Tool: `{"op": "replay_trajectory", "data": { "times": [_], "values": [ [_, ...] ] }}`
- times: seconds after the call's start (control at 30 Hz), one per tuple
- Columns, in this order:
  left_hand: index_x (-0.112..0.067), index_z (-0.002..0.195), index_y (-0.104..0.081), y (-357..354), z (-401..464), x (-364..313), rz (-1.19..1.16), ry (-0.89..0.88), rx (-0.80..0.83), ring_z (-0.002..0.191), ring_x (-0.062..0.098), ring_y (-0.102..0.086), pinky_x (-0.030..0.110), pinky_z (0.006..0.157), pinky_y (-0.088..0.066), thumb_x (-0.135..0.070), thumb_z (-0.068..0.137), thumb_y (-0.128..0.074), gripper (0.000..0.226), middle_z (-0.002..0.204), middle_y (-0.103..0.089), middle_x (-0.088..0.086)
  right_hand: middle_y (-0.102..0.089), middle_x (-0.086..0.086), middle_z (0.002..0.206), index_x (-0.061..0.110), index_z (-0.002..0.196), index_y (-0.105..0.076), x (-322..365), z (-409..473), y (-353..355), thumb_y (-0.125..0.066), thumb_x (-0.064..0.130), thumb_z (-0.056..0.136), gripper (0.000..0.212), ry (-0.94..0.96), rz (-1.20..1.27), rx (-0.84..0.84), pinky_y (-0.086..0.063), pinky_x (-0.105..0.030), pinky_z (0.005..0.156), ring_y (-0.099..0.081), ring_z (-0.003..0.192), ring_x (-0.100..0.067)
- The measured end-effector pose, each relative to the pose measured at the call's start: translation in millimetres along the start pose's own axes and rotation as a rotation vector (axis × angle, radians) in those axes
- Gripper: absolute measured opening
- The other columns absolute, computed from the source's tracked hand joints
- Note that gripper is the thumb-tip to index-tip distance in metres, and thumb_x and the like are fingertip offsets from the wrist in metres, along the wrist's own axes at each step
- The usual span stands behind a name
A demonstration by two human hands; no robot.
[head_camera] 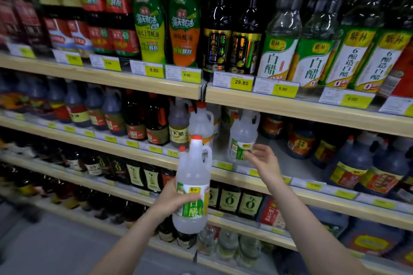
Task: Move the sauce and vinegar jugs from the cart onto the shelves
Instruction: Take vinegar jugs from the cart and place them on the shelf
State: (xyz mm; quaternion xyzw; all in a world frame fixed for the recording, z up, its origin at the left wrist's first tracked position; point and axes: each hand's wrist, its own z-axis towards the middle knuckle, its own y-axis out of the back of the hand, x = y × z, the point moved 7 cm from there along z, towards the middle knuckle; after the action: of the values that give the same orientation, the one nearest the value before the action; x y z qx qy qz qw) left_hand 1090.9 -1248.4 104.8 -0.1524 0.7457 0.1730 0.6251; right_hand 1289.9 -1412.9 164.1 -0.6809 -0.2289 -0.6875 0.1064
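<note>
Supermarket shelf (279, 169), gap beside placed jug (242, 138). Left hand (176, 198) grips vinegar jug (193, 187) low; right hand (262, 158) open, fingers spread, holding nothing. Risk: top-heavy jug slips or knocks neighbour.

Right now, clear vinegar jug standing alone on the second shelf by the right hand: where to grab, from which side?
Take the clear vinegar jug by its moulded loop handle at the upper right shoulder, below the orange cap. It stands upright with bare shelf to its right, so come in from the front right, where the right hand is. A grip on the wide body is probably less secure.
</note>
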Motion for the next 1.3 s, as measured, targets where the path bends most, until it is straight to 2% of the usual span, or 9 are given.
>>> {"op": "replay_trajectory", "data": {
  "times": [0.13,0.3,0.5,0.63,0.87,1.0,1.07,1.2,1.3],
  "values": [
    [-0.018,0.117,-0.058,40.6,21.3,7.0,0.043,0.014,-0.044,0.092,0.019,-0.070,0.034,0.078,-0.056,-0.047,0.041,-0.087,0.086,0.103,-0.072,0.002,-0.053,-0.012,0.129,0.004,0.132,-0.039,-13.9,36.6,-11.7,-0.076,0.012,0.076,0.067,0.077,-0.291,-0.089,-0.041,-0.033,0.087,-0.051,0.119,-0.030],
    [-0.023,0.108,-0.061,67.6,57.2,8.0,0.049,-0.033,-0.084,0.091,0.019,-0.070,0.039,0.080,-0.054,-0.056,0.032,-0.088,0.088,0.097,-0.074,-0.002,-0.061,-0.012,0.116,0.007,0.116,-0.038,-36.8,80.4,-41.8,-0.080,0.029,0.071,0.065,0.026,-0.362,-0.180,-0.049,-0.040,0.073,-0.060,0.101,-0.034],
    [-0.025,0.110,-0.058,77.5,90.2,8.7,0.066,-0.113,-0.050,0.091,0.014,-0.069,0.023,0.070,-0.055,-0.058,0.033,-0.087,0.088,0.100,-0.073,-0.008,-0.051,-0.018,0.122,0.001,0.121,-0.037,-34.4,131.5,-61.4,-0.074,0.049,0.070,0.080,0.011,-0.491,-0.369,-0.046,-0.043,0.079,-0.054,0.111,-0.037],
    [-0.023,0.107,-0.059,83.0,100.5,11.0,0.060,-0.117,-0.038,0.090,0.013,-0.070,0.020,0.067,-0.055,-0.039,0.044,-0.084,0.070,0.097,-0.073,-0.011,-0.048,-0.020,0.128,0.000,0.127,-0.035,-32.7,148.6,-70.5,-0.074,0.050,0.071,0.085,-0.020,-0.526,-0.438,-0.046,-0.045,0.085,-0.047,0.120,-0.036],
    [-0.021,0.108,-0.060,80.2,93.5,8.9,0.074,-0.106,-0.044,0.091,0.016,-0.070,0.026,0.071,-0.056,-0.037,0.047,-0.083,0.067,0.097,-0.074,-0.005,-0.040,-0.018,0.139,0.006,0.140,-0.030,-19.2,125.3,-66.9,-0.074,0.056,0.068,0.098,0.038,-0.396,-0.258,-0.041,-0.041,0.096,-0.040,0.128,-0.033],
    [-0.027,0.111,-0.057,55.1,82.0,-5.8,0.102,-0.094,0.020,0.096,0.015,-0.068,0.031,0.078,-0.056,-0.037,0.049,-0.084,0.068,0.103,-0.072,-0.005,-0.049,0.014,0.125,0.037,0.122,-0.048,15.5,32.6,-80.5,-0.066,0.056,0.073,0.055,0.370,-0.269,0.012,-0.045,-0.031,0.092,-0.050,0.114,-0.007],
    [-0.026,0.113,-0.057,37.0,73.7,-12.3,0.110,-0.102,0.056,0.098,0.014,-0.067,0.032,0.081,-0.055,-0.036,0.050,-0.084,0.069,0.105,-0.072,-0.005,-0.047,0.021,0.122,0.042,0.119,-0.050,27.7,-4.6,-91.1,-0.063,0.062,0.070,0.055,0.414,-0.316,0.167,-0.045,-0.027,0.093,-0.049,0.112,0.000],
    [-0.022,0.112,-0.058,-9.6,54.1,-16.1,0.106,-0.115,0.131,0.102,0.014,-0.066,0.030,0.084,-0.054,-0.029,0.052,-0.084,0.066,0.107,-0.071,-0.003,-0.050,0.010,0.125,0.030,0.137,-0.038,17.4,-27.8,-92.3,-0.074,0.055,0.062,0.087,0.206,-0.528,0.311,-0.045,-0.033,0.094,-0.049,0.114,-0.011],
    [-0.021,0.110,-0.060,-39.6,43.0,-15.9,0.108,-0.123,0.164,0.102,0.013,-0.066,0.029,0.085,-0.053,-0.026,0.053,-0.085,0.063,0.106,-0.071,-0.002,-0.063,0.006,0.113,0.031,0.120,-0.049,8.9,-38.2,-73.9,-0.072,0.060,0.042,0.087,0.097,-0.453,0.307,-0.051,-0.041,0.088,-0.059,0.104,-0.016]
  ]
}}
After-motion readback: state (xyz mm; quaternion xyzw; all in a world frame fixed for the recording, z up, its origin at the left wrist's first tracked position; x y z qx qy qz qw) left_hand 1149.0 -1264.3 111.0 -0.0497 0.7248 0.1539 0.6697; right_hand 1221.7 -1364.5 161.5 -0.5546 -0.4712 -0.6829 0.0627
